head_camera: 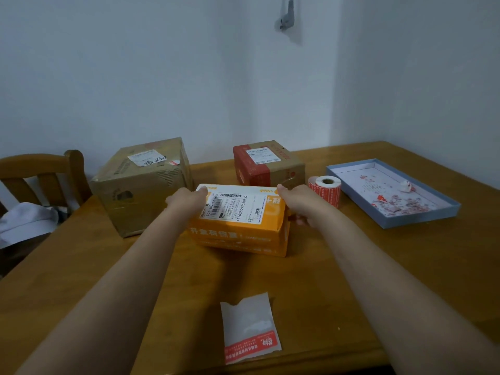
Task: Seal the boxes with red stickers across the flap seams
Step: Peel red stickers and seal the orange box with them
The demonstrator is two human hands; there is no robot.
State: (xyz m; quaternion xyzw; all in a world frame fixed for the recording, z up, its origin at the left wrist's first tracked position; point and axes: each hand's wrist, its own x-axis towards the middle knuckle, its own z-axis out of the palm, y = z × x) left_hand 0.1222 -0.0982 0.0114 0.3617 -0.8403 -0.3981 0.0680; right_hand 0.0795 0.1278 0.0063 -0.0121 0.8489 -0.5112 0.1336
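An orange box [238,234] with a white shipping label lies at the middle of the wooden table [378,266]. My left hand [186,198] grips its far left end and my right hand [295,201] grips its far right end. Behind it stand a large brown box [140,185] at the left and a smaller brown box with red tape [267,163]. A roll of red stickers [324,189] stands just right of my right hand. A strip of backing paper with one red sticker [250,327] lies near the table's front edge.
A shallow blue tray [443,212] with red scraps and a crumpled paper sits at the right. A wooden chair [40,169] with pale cloth on it stands at the left. White walls meet in a corner behind the table.
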